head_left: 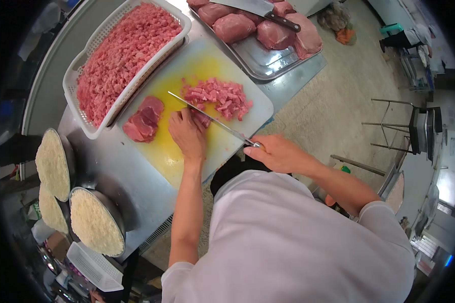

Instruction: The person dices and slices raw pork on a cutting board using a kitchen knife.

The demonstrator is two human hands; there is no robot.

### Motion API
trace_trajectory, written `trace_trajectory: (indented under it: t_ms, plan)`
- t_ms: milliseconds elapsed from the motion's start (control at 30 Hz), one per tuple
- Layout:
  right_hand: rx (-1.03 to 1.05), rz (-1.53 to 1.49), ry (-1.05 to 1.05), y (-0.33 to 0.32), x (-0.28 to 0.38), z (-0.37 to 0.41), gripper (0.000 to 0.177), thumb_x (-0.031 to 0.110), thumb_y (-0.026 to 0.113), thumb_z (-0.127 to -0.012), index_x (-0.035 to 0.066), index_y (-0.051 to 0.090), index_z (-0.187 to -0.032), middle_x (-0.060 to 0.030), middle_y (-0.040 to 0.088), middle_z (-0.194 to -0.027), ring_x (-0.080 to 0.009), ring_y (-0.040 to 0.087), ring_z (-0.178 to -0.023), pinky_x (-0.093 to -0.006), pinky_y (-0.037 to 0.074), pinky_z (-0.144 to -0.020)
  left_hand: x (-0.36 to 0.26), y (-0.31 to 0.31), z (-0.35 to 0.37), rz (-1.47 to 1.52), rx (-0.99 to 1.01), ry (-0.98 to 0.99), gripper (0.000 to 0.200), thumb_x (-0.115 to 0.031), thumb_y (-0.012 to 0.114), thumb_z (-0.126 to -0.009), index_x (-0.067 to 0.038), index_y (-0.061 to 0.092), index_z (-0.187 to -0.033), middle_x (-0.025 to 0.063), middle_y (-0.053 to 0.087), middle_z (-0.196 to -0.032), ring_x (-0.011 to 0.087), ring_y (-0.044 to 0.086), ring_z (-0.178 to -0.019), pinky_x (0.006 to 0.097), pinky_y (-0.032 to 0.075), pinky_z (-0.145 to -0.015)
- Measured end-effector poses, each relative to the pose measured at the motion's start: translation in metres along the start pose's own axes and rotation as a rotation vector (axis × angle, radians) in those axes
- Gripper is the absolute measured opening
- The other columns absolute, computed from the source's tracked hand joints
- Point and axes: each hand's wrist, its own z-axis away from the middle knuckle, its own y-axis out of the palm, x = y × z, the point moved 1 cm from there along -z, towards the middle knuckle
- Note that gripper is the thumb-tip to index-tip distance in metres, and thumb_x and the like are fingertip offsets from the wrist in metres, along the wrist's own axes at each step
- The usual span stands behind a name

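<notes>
- Head view: the right hand (278, 151) is closed round the handle of a long knife (215, 119), its blade lying slantwise over the cutting board (258, 103).
- Beside the blade, the left hand (188, 134) has its fingers bent in, holding a piece of meat (202, 119) down on the board; the thumb's grip cannot be made out.
- Small cut pieces (222, 98) lie loose beyond the knife, and some slices of meat (144, 120) lie to the left of the left hand.
- The main danger, as I judge it, is a cut finger: the fingertips sit right by the blade, and wet meat could slide under them.
- A slick handle could also turn in the right hand and throw the edge off line.
- Some cut pieces lie near the board's far side, so a wide sweep of the blade might push them off onto the table (151, 197).
- Just past the board stand a basket (72, 96) full of chopped meat and a metal tray (268, 55) with larger lumps and a cleaver (283, 21); a careless reach there might meet its edge.
</notes>
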Motion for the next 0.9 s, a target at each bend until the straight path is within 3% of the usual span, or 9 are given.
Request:
trace_trajectory:
  t_ms: [67, 133, 167, 233, 267, 367, 500, 867, 900]
  plan:
    - [0.081, -0.03, 0.054, 0.008, 0.01, -0.029, 0.041, 0.037, 0.056, -0.104, -0.004, 0.063, -0.101, -0.0235, 0.066, -0.075, -0.0436, 0.068, -0.081, -0.05, 0.051, -0.072, -0.006, -0.003, -0.006, 0.023, 0.009, 0.007, 0.012, -0.01, 0.062, -0.091, -0.003, 0.061, -0.1, 0.0184, 0.057, -0.097, 0.0384, 0.054, -0.094, 0.0485, 0.042, -0.079]
    - [-0.135, -0.085, -0.309, 0.032, 0.001, -0.068, 0.042, 0.035, 0.055, -0.103, -0.006, 0.062, -0.098, -0.0248, 0.065, -0.073, -0.0441, 0.067, -0.076, -0.05, 0.051, -0.07, -0.008, -0.006, -0.001, 0.043, 0.027, 0.002, 0.012, -0.009, 0.062, -0.091, -0.003, 0.061, -0.101, 0.0182, 0.056, -0.098, 0.0381, 0.054, -0.094, 0.0483, 0.042, -0.079]
    - [-0.13, -0.082, -0.314, 0.029, 0.006, -0.081, 0.042, 0.035, 0.055, -0.103, -0.006, 0.062, -0.098, -0.0248, 0.065, -0.073, -0.0441, 0.067, -0.076, -0.05, 0.051, -0.07, -0.006, -0.006, -0.003, 0.048, 0.028, 0.006, 0.013, -0.01, 0.062, -0.09, -0.003, 0.061, -0.101, 0.0184, 0.057, -0.099, 0.0384, 0.054, -0.094, 0.0483, 0.042, -0.079]
    - [0.018, -0.192, -0.104, 0.022, 0.018, -0.085, 0.038, 0.038, 0.053, -0.106, 0.002, 0.055, -0.091, -0.0058, 0.052, -0.058, -0.0172, 0.054, -0.044, -0.0354, 0.044, -0.043, -0.001, -0.011, 0.004, 0.056, 0.045, 0.017, 0.014, -0.01, 0.063, -0.09, -0.003, 0.061, -0.101, 0.0187, 0.057, -0.1, 0.0386, 0.054, -0.094, 0.0483, 0.042, -0.079]
    - [-0.023, -0.114, -0.123, 0.013, 0.025, -0.076, 0.039, 0.033, 0.057, -0.102, -0.005, 0.061, -0.093, -0.0218, 0.063, -0.069, -0.0379, 0.065, -0.068, -0.0494, 0.05, -0.068, 0.005, -0.01, 0.004, 0.145, 0.038, -0.061, 0.015, -0.011, 0.063, -0.089, -0.003, 0.061, -0.102, 0.0186, 0.058, -0.101, 0.0385, 0.055, -0.094, 0.0481, 0.042, -0.08]
    - [0.122, -0.105, 0.187, -0.008, 0.053, -0.029, 0.041, 0.036, 0.058, -0.102, -0.004, 0.06, -0.092, -0.0219, 0.064, -0.072, -0.0354, 0.065, -0.069, -0.0491, 0.05, -0.068, 0.01, -0.008, 0.005, 0.172, 0.033, -0.1, 0.016, -0.011, 0.064, -0.088, -0.004, 0.062, -0.102, 0.0183, 0.06, -0.103, 0.0383, 0.056, -0.093, 0.048, 0.043, -0.08]
    - [0.005, -0.087, -0.114, 0.026, 0.015, -0.05, 0.045, 0.039, 0.056, -0.102, -0.004, 0.061, -0.091, -0.0218, 0.063, -0.069, -0.0368, 0.067, -0.068, -0.0487, 0.051, -0.068, 0.014, 0.004, 0.008, -0.044, 0.019, 0.011, 0.018, -0.013, 0.065, -0.087, -0.005, 0.063, -0.104, 0.0181, 0.061, -0.101, 0.0376, 0.057, -0.093, 0.0491, 0.043, -0.08]
    - [-0.249, -0.015, -0.203, 0.032, -0.006, -0.055, 0.042, 0.038, 0.059, -0.101, -0.003, 0.064, -0.095, -0.0214, 0.065, -0.069, -0.0355, 0.067, -0.066, -0.0485, 0.052, -0.068, -0.009, 0.008, 0.011, -0.003, 0.104, 0.12, 0.023, -0.012, 0.064, -0.088, -0.004, 0.062, -0.11, 0.0165, 0.061, -0.095, 0.0373, 0.059, -0.093, 0.0482, 0.045, -0.081]
    - [-0.119, -0.093, 0.001, 0.017, 0.014, -0.047, 0.043, 0.039, 0.059, -0.101, -0.003, 0.064, -0.095, -0.0215, 0.065, -0.069, -0.0349, 0.067, -0.066, -0.0484, 0.052, -0.068, -0.011, 0.01, 0.008, -0.017, 0.126, 0.099, 0.021, -0.011, 0.063, -0.089, -0.004, 0.062, -0.109, 0.0162, 0.06, -0.095, 0.0373, 0.059, -0.093, 0.048, 0.045, -0.081]
